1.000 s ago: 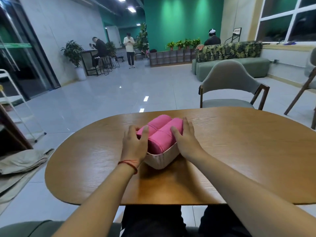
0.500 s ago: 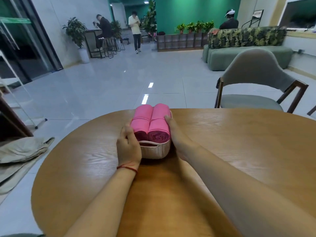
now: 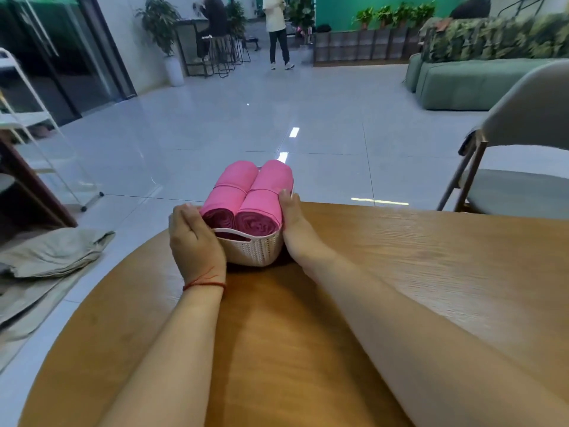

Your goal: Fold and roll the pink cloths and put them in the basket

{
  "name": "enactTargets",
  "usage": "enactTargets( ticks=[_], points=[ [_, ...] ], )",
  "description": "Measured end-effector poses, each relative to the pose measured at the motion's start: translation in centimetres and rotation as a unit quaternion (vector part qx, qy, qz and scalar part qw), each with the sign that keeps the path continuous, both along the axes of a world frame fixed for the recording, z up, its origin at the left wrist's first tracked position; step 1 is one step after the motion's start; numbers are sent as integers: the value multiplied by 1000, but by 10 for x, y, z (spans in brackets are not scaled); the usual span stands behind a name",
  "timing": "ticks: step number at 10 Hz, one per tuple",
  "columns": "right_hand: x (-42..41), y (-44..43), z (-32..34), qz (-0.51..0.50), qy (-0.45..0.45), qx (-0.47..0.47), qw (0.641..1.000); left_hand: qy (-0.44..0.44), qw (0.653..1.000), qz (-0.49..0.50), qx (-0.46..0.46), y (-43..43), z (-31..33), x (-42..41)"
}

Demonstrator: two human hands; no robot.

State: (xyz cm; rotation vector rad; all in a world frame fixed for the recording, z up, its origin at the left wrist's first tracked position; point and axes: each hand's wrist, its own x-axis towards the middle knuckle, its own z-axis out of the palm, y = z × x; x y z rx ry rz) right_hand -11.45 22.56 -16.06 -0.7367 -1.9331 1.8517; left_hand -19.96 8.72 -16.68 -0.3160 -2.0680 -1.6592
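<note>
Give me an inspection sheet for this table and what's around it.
Surface: wooden table, rounded end.
Job's things: pink rolls lie side by side in the white basket, near the table's far edge.
Clutter: beige cloth heaped on the floor at left.
Grippers: left hand against the basket's left side; right hand flat against its right side.
Cables: nothing seen.
Surroundings: grey chair at right, green sofa, a person standing far off.
</note>
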Motion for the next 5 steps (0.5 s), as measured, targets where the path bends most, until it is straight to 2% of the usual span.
enactTargets(
  ticks=[2, 3, 5],
  points=[
    [-17, -2, -4, -17, -35, 64, 997, -27, 999, 19, 31, 1, 2, -6],
    [-2, -1, -6, 9, 4, 77, 997, -43, 998, 24, 34, -1, 5, 3],
    [47, -9, -22, 6, -25, 236, 971, -140, 987, -12, -83, -22, 7, 45]
  ],
)
